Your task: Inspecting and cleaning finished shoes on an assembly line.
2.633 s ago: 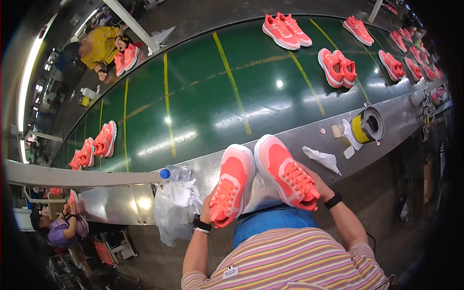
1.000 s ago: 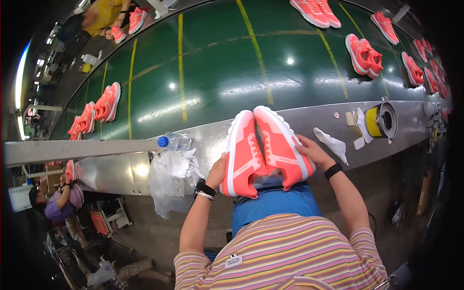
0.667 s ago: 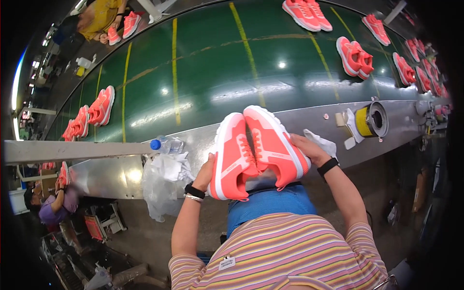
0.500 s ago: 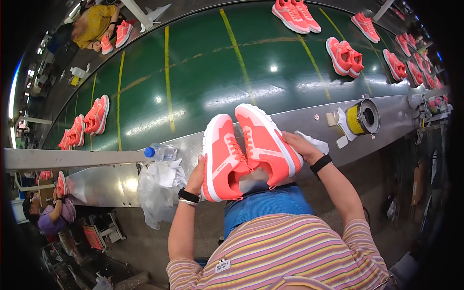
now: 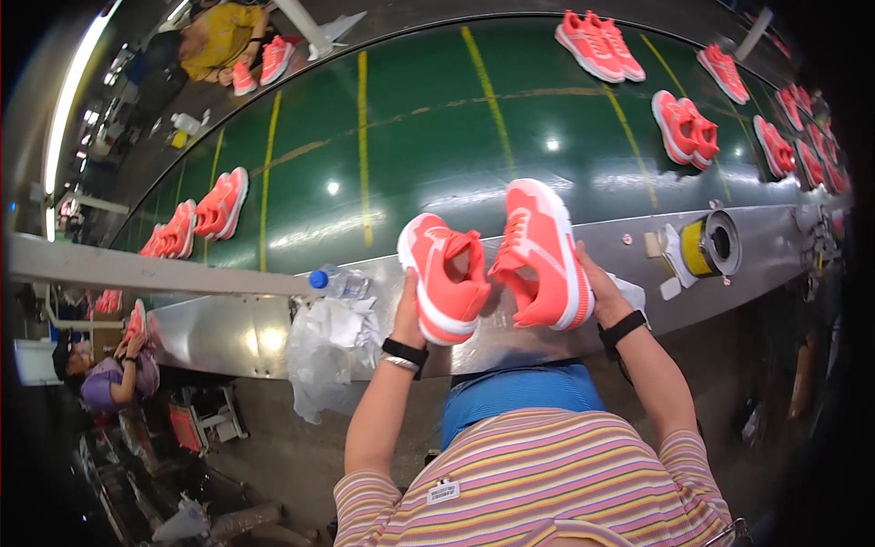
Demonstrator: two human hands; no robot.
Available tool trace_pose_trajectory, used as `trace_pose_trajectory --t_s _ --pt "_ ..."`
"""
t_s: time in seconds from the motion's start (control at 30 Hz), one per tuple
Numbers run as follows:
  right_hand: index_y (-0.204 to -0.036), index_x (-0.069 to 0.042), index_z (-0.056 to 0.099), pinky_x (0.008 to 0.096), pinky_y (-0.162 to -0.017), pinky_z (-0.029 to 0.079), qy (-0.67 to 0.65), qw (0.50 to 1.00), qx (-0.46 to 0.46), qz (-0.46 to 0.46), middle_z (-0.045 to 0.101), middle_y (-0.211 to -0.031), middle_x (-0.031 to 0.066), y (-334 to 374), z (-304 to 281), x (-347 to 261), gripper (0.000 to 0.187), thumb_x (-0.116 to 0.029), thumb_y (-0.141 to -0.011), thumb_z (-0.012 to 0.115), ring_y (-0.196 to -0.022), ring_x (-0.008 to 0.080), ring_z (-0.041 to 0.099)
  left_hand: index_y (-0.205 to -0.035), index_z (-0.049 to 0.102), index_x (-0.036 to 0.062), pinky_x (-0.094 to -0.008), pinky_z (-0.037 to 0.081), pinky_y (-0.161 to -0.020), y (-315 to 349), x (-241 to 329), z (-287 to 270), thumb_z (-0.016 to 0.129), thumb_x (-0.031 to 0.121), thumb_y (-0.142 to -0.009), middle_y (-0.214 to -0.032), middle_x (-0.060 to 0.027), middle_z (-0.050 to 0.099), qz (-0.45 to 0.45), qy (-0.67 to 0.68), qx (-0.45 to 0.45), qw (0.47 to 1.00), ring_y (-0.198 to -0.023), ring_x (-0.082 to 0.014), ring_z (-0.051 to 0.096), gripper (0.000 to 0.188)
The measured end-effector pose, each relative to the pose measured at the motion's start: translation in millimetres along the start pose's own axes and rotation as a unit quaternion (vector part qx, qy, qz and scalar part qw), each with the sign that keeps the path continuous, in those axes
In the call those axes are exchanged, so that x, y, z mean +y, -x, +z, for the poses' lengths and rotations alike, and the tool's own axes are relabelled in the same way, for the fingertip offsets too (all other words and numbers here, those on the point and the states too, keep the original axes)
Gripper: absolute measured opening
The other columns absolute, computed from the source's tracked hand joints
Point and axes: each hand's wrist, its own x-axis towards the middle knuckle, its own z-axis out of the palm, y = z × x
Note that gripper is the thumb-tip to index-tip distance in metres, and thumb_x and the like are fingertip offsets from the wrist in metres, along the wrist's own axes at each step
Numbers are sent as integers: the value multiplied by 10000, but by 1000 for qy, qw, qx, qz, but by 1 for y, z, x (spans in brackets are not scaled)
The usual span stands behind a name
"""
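Note:
A coral sneaker (image 5: 443,273) with a white sole is gripped at its outer side by my left hand (image 5: 408,314), its opening turned up toward me. My right hand (image 5: 597,284) holds the matching coral sneaker (image 5: 538,251) by its outer sole, with its toe pointing away and its laces facing the other shoe. Both shoes are in the air over the metal ledge, a small gap between them. Most of my fingers are hidden behind the soles.
Beyond the metal ledge (image 5: 228,333) runs a green conveyor belt (image 5: 410,137) carrying several coral sneakers. Left of my hands are a plastic bottle (image 5: 342,283) and a plastic bag (image 5: 319,351). A yellow-banded can (image 5: 697,248) lies to the right. Two co-workers handle shoes at the left.
The shoes have moved farther away from my body. The left one has tilted to show its opening and heel, and the right one has turned its laces inward. The view has shifted.

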Motion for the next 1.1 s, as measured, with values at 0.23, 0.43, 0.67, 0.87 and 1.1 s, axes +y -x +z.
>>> trace_pose_trajectory --t_s 0.23,0.43,0.67,0.87,1.1 --pt "-1202 -51 459 340 -891 449 -80 995 8 -66 543 -1160 114 -14 22 11 420 -355 -914 429 -1039 212 542 -1274 373 74 -434 410 -937 -6 5 23 336 425 -919 -1243 -142 476 -3 82 83 993 -1098 -289 502 500" --pt "-1197 -70 461 360 -925 420 -172 983 23 -56 533 -1182 90 -20 54 18 425 -371 -896 454 -1058 225 526 -1220 432 82 -441 424 -918 -10 7 18 370 388 -909 -1205 -114 510 -3 140 44 989 -1064 -276 522 441" --pt "-1214 -80 446 408 -954 387 -236 971 30 -29 518 -1207 95 -25 77 24 439 -390 -918 354 -1090 259 506 -1190 461 99 -437 426 -909 -9 4 18 417 368 -890 -1163 -85 541 -6 174 16 985 -1038 -257 534 406" --pt "-1203 -94 462 435 -940 394 -275 960 -50 -11 517 -1203 83 -23 92 23 415 -370 -902 392 -1082 261 508 -1187 457 95 -492 404 -913 -7 10 30 439 360 -878 -1174 -115 521 -17 190 17 982 -1063 -304 506 408" --pt "-1091 -103 531 470 -886 416 -297 954 36 19 551 -1105 107 -32 114 10 372 -352 -815 517 -1016 283 514 -1216 416 45 -597 329 -946 -25 24 67 396 305 -902 -1231 -193 446 16 229 43 972 -1136 -398 422 408"
